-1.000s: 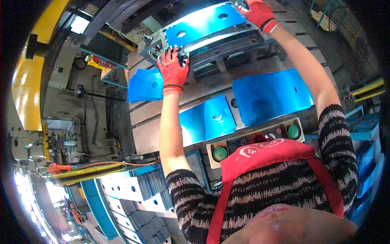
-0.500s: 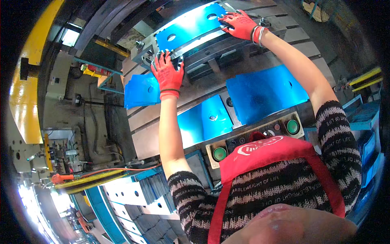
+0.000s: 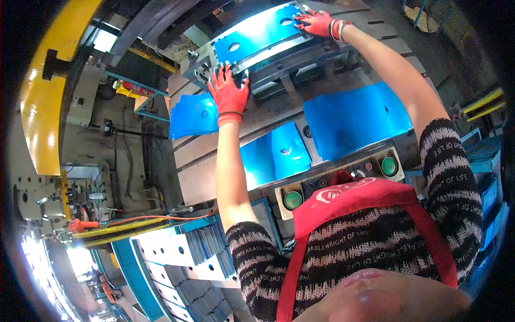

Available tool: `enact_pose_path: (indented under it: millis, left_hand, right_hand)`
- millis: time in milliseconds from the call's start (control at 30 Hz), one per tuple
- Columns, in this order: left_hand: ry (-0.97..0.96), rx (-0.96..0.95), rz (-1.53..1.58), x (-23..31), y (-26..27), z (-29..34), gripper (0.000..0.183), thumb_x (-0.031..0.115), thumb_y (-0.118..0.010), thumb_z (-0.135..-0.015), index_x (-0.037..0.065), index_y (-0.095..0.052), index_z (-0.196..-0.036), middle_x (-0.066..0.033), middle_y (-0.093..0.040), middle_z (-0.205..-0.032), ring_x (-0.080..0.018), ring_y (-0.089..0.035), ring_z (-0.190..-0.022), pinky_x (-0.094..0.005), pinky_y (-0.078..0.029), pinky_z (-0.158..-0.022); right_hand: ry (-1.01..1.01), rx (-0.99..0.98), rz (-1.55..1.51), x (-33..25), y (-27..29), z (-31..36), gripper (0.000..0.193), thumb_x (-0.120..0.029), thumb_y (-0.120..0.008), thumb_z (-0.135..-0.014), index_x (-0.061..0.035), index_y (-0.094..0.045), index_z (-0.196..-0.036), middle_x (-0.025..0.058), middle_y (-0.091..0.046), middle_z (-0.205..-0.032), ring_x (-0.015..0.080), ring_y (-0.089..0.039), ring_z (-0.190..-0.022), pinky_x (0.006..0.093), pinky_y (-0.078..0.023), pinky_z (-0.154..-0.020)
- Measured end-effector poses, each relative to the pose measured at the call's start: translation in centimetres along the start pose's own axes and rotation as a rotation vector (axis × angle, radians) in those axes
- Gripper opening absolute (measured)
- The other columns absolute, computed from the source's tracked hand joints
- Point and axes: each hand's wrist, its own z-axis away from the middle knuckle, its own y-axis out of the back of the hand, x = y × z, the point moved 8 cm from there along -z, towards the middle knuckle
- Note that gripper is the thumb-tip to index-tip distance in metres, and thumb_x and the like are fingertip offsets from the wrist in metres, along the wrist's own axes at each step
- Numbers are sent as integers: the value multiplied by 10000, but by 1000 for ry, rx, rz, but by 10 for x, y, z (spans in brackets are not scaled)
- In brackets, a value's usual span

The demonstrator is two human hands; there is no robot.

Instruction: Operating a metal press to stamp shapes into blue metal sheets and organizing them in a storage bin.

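Note:
A blue rectangular sheet-metal plate with two round holes (image 3: 261,35) lies on the steel die (image 3: 279,68) at the far side of the machine bed. My left hand (image 3: 229,92), in a red glove with dark fingertips, rests at the near left corner of that plate, fingers spread. At its right end is my right hand (image 3: 316,23), gloved alike, with fingers stretched over the edge. Neither hand is closed round anything. Nearer me lie a large stack of blue sheets (image 3: 357,119), a smaller blue stack (image 3: 276,152) and another blue stack (image 3: 193,115) left of my left hand.
A control panel with two green buttons (image 3: 293,200) sits along the near edge of the slotted bed (image 3: 196,180). Stacked plates with holes (image 3: 188,249) stand at the lower left. A yellow machine part (image 3: 45,107) rises at the far left.
The view has shifted slightly, so most things sit a little further right. Both hands stay at the ends of the plate, my right fingers now flatter over its edge.

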Motion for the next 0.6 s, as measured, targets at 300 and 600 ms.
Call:
enact_pose_path:
  millis: [300, 600]
  left_hand:
    - [254, 256, 384, -4, 90, 167, 516, 93, -521, -817, 8, -331, -1289, -161, -335, -1333, -306, -290, -1245, -391, -239, -1013]
    - [1636, 51, 1054, -109, -60, 590, 434, 400, -472, -869, 19, -556, -1060, -89, -589, -991, -187, -526, -833, -367, -437, -760]
  right_hand:
    - [-125, 719, -762, 22, 47, 266, 381, -108, -538, -825, -55, -487, -1199, 98, -469, -1250, 267, -331, -1239, 356, -242, -1030]
    - [-785, 197, -445, 125, -333, 613, 443, 5, -297, -873, -93, -375, -1298, 117, -397, -1315, 231, -410, -1182, 309, -328, -987]
